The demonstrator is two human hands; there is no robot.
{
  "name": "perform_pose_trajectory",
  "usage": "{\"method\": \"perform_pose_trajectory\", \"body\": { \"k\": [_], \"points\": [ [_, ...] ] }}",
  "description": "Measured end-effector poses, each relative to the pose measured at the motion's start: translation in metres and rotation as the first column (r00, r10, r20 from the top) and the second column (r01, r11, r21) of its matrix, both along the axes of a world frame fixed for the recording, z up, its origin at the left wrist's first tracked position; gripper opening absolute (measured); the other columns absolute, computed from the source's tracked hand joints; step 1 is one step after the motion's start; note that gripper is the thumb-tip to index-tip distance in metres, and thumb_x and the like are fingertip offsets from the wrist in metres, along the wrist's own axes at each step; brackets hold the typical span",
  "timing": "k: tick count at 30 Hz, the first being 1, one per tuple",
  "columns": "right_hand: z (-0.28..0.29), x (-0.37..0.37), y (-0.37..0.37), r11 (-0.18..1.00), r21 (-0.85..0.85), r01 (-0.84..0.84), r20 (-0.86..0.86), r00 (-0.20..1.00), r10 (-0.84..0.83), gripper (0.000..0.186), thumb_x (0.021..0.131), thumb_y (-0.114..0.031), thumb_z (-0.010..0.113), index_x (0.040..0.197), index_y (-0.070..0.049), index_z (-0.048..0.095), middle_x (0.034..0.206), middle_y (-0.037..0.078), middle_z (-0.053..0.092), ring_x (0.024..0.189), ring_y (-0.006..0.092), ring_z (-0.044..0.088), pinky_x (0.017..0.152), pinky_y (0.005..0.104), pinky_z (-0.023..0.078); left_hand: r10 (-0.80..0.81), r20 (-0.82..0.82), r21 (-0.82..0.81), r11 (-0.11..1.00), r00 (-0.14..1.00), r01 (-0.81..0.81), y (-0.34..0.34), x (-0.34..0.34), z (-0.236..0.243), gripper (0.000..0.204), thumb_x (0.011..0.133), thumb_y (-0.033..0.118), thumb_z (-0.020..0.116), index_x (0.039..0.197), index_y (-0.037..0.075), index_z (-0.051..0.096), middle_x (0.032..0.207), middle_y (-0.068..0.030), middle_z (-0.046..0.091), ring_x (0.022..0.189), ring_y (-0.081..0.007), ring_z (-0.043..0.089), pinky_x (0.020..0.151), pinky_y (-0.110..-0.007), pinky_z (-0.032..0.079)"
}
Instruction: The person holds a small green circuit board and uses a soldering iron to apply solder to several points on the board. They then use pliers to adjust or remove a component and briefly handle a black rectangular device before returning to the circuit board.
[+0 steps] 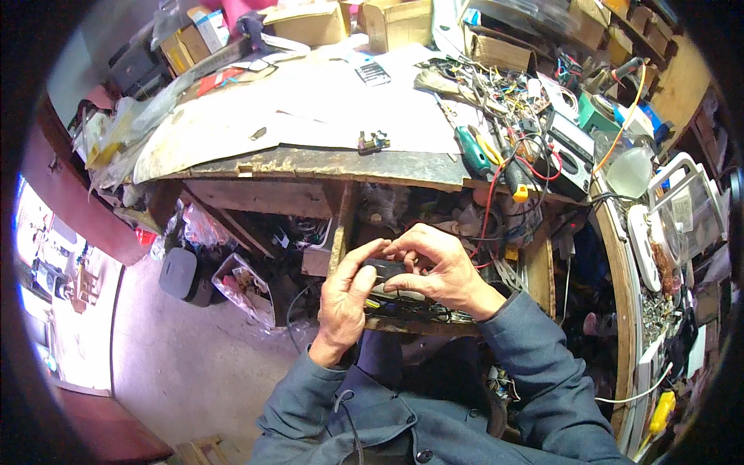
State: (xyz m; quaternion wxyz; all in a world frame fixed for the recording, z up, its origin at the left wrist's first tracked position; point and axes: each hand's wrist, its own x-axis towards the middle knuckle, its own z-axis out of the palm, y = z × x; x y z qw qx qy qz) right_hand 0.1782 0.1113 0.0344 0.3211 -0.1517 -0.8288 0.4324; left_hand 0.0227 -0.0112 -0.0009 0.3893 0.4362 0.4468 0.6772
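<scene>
Above a wooden drawer (pixel 403 328) full of mixed small items, both hands close around a small black object (pixel 384 271). It looks like a flat block or case, but the fingers cover much of it and its kind cannot be made out. My left hand (pixel 342 306) grips its left side, the thumb lying along it. From the right, my right hand (pixel 446 271) pinches it with thumb and bent fingers. Beyond the hands, a small metal part (pixel 373 142) sits at the near edge of the paper-covered bench (pixel 310 116).
A green-handled screwdriver (pixel 471 149), red test leads (pixel 490 213) and a heap of wires (pixel 504 93) crowd the bench's right side. Cardboard boxes (pixel 399 25) line the back. On the floor at left stand a dark case (pixel 184 275) and an open box (pixel 246 288).
</scene>
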Motion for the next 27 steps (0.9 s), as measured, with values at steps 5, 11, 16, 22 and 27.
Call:
{"method": "perform_pose_trajectory", "body": {
  "k": [5,11,16,22,27],
  "points": [
    [-0.003,0.001,0.0,0.95,-0.312,-0.026,0.085,0.995,0.055,0.045,0.082,-0.026,0.085,0.116,-0.005,0.066,0.09,-0.001,0.062,0.078,0.0062,0.056,0.067,0.0236,0.049,-0.102,0.328,0.17,0.984,0.939,0.048,0.002,0.0,0.003,0.05,0.104,0.023,0.049,0.144,-0.005,0.045,0.145,-0.0191,0.051,0.134,-0.0267,0.052,0.113,-0.039,0.042],
    [-0.003,0.002,0.001,0.78,-0.601,-0.175,0.008,0.975,0.224,0.042,0.092,-0.017,0.076,0.128,-0.001,0.06,0.108,0.005,0.068,0.096,0.0104,0.063,0.083,0.0264,0.054,-0.066,0.2,0.122,0.992,0.977,0.042,0.003,0.003,0.006,0.059,0.098,0.026,0.05,0.145,-0.008,0.041,0.148,-0.0222,0.048,0.138,-0.031,0.047,0.118,-0.042,0.034],
    [0.003,0.005,0.002,0.731,-0.66,-0.175,-0.082,0.983,0.161,0.043,0.088,-0.014,0.078,0.126,0.001,0.062,0.11,0.005,0.069,0.101,0.0107,0.064,0.09,0.0284,0.053,-0.076,0.104,0.065,0.995,0.992,0.07,0.003,0.002,0.005,0.059,0.098,0.023,0.052,0.146,-0.009,0.041,0.149,-0.0207,0.048,0.137,-0.0288,0.048,0.118,-0.04,0.035],
    [0.004,0.007,0.002,0.772,-0.613,-0.167,-0.159,0.983,0.087,0.045,0.086,-0.009,0.079,0.126,0.0,0.061,0.109,0.005,0.069,0.099,0.0103,0.063,0.088,0.0269,0.053,-0.092,0.078,0.017,0.996,0.993,0.091,-0.001,-0.001,0.002,0.049,0.104,0.015,0.052,0.149,-0.003,0.042,0.146,-0.0137,0.052,0.132,-0.0199,0.051,0.113,-0.032,0.037],
    [0.004,0.012,0.005,0.9,-0.423,-0.109,-0.09,0.993,0.078,0.05,0.082,-0.01,0.081,0.127,-0.001,0.063,0.11,0.005,0.069,0.099,0.0102,0.063,0.089,0.0275,0.052,-0.068,-0.014,0.007,0.998,0.998,0.069,-0.006,-0.003,0.002,0.056,0.102,0.014,0.059,0.152,-0.003,0.038,0.147,-0.0143,0.051,0.132,-0.0204,0.051,0.112,-0.032,0.038]
  ]
}}
